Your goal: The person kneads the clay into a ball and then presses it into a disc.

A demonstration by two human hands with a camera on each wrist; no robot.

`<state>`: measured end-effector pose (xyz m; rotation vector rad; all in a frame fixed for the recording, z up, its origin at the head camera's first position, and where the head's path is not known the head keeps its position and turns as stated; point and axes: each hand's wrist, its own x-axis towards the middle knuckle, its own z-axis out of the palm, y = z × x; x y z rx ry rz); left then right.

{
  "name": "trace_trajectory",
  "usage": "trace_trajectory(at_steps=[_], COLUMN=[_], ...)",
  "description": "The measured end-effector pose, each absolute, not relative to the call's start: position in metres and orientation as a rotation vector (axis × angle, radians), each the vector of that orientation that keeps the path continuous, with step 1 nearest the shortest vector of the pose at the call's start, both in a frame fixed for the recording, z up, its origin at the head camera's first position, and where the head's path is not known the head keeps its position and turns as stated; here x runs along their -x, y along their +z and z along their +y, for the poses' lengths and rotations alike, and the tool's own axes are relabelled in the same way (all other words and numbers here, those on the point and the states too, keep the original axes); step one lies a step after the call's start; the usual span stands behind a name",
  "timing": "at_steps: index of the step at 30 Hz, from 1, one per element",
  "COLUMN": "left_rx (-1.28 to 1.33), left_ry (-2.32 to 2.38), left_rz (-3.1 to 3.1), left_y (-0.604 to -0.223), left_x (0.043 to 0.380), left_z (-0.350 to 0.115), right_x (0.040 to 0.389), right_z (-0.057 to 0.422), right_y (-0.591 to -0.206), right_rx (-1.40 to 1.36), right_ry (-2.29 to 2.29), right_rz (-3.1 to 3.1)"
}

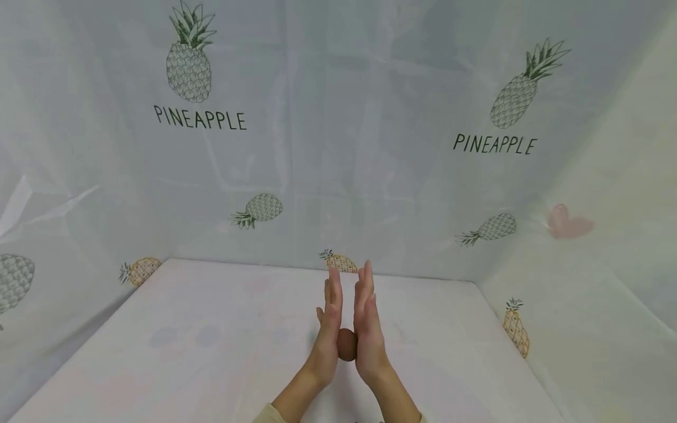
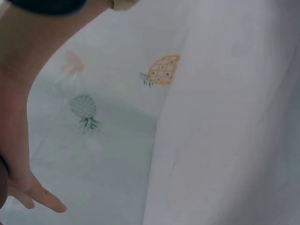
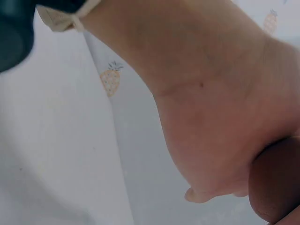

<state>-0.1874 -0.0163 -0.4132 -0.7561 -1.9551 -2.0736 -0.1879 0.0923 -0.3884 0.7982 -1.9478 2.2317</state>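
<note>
A smooth brown ball (image 1: 347, 345) sits between the two palms, near their heels, above the white surface. My left hand (image 1: 329, 329) stands upright with its fingers straight, its palm touching the ball from the left. Facing it, my right hand (image 1: 368, 332) is likewise upright with straight fingers and touches the ball from the right. In the right wrist view the brown ball (image 3: 276, 180) lies against the heel of a palm, partly cut off by the frame. Only a sliver of the ball shows at the left edge of the left wrist view.
A white covered table (image 1: 211, 352) extends below and around the hands. Behind it hangs a pale sheet (image 1: 328, 147) printed with pineapples and lettering, and similar sheets enclose the left and right sides. Light sleeve cuffs (image 1: 268, 415) show at the bottom.
</note>
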Motion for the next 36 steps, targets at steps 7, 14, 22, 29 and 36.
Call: trace_trajectory(at_steps=[7,14,22,29,36], left_rx=[0.792,0.827,0.766,0.741,0.683], left_ry=[-2.047,-1.98,-1.981,-1.98,-2.006], left_rz=[-1.94,-1.919,-1.918,-1.878,-1.93], left_y=[-0.412,-0.408,-0.399,-0.403,-0.41], left_x=[0.179,0.177,0.182,0.195,0.201], left_z=[-0.013,-0.015,-0.03,-0.041,-0.038], right_x=[0.195,0.203,0.197,0.189,0.183], right_z=[0.096,0.096,0.083,0.077,0.082], right_y=[-0.389,-0.397,-0.408,-0.403,-0.391], right_rx=[-0.783,-0.809,-0.868,-0.887,-0.929], right_ry=[2.248,2.351,2.441,2.461,2.302], right_rz=[-1.978,-1.971,-2.052,-2.052,-2.055])
